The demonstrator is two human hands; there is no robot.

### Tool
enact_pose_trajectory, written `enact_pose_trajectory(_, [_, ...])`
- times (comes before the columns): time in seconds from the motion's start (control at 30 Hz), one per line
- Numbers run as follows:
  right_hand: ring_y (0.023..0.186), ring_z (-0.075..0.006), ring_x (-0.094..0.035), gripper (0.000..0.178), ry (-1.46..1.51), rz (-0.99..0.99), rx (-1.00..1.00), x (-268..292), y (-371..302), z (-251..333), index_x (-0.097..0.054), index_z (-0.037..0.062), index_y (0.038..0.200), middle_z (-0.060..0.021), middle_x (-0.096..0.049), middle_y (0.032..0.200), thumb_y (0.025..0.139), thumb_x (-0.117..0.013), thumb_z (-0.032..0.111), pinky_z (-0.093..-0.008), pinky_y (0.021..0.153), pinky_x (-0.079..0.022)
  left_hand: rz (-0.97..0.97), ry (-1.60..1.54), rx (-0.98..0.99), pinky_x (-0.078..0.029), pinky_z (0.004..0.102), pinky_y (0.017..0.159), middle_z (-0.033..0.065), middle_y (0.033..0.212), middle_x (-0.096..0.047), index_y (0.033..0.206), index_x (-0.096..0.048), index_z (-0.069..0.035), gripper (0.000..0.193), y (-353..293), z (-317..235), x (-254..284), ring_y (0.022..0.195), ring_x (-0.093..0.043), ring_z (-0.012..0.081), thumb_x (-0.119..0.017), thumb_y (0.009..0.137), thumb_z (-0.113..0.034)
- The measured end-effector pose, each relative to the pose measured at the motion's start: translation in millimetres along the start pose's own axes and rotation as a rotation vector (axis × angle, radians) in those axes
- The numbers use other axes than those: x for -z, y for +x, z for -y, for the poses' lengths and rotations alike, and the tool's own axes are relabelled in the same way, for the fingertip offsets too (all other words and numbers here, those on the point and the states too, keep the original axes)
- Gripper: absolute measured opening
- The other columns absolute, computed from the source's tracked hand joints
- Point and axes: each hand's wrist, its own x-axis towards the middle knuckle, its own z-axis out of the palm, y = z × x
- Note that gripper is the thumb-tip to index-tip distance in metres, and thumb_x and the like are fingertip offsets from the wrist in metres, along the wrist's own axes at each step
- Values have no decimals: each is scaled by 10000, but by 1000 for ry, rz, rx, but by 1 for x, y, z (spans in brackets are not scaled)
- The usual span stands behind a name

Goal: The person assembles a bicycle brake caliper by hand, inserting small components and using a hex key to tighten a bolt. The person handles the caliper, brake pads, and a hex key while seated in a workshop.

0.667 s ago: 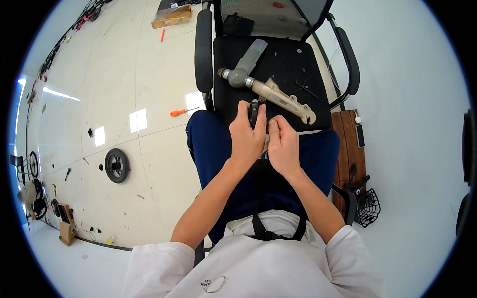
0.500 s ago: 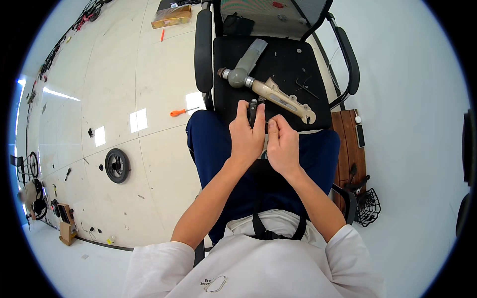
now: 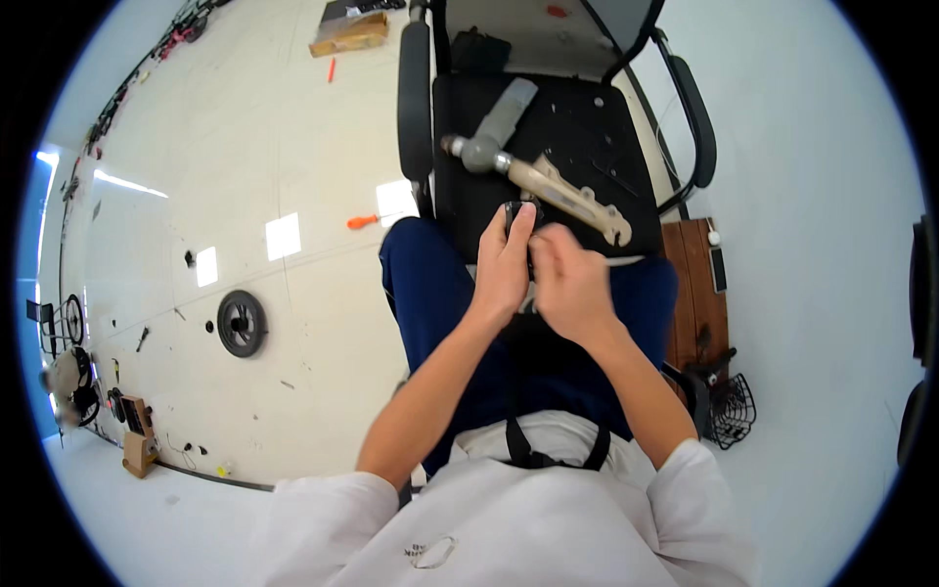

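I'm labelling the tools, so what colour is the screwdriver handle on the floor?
The screwdriver handle is orange; it shows best in the head view.

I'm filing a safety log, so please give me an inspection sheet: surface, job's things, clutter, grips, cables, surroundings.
Surface: black chair seat, strewn with parts.
Job's things: small black part, held; long grey-and-tan part lying across the seat.
Clutter: thin dark rod on the seat; orange-handled screwdriver and black-tyred wheel on the floor.
Grips: left grip closed around the small black part; right grip close beside it, blurred, hold unclear.
Cables: thin white cable right of the seat.
Surroundings: wooden board and black wire basket at right.
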Motion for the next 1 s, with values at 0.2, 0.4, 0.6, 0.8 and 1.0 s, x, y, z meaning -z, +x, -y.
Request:
enact_pose_trajectory(0.2, [478, -51, -409, 225, 468, 47, -461, 31, -11, -9, -541, 19, 874, 9, -470, 584, 1031, -486, 170, -231, 453, -326, -27, -147, 218, -410, 277, 358, 83, 669, -570, 904, -458, -90, 323, -2, -34, 1, 465, -544, 144, -501, 1018, -390])
enact_pose_trajectory(0.4, [376, -29, -266, 288, 988, 131, -769, 7, -4, 3, -464, 64, 847, 52, -336, 553, 1069, -424, 243, -222, 327, -232, -103, -99, 36, -369, 217, 398, 8, 633, -520, 838, -480, -77, 245, -3, -32, -2, 467, -475, 59, -567, 1000, -238])
enact_pose_trajectory(0.6, [361, -33, -259, 293, 968, 59, -712, -8, -9, -2, -465, 59, 841, 48, -345, 543, 1071, -415, 233, -222, 323, -237, -108, 17, -131, -370, 214, 438, -11, 642, -492, 794, -469, -70, 265, -1, -26, -2, 531, -466, 34, -607, 979, -200])
enact_pose_trajectory(0.8, [378, -28, -279, 301, 859, 23, -737, -11, -12, 4, -455, 69, 817, 58, -348, 546, 1064, -438, 241, -221, 334, -237, -205, 396, -350, -410, 317, 505, 55, 623, -479, 823, -491, -20, 244, -4, -21, 0, 544, -491, 117, -647, 941, -166])
enact_pose_trajectory(1.0, [418, -35, -247, 305, 1127, 68, -934, -2, -9, 6, -440, 118, 784, 75, -302, 553, 1056, -435, 255, -232, 365, -177, -200, 594, -569, -423, 344, 549, 115, 701, -511, 858, -515, -7, 200, -9, -16, 0, 589, -520, 254, -676, 894, -120])
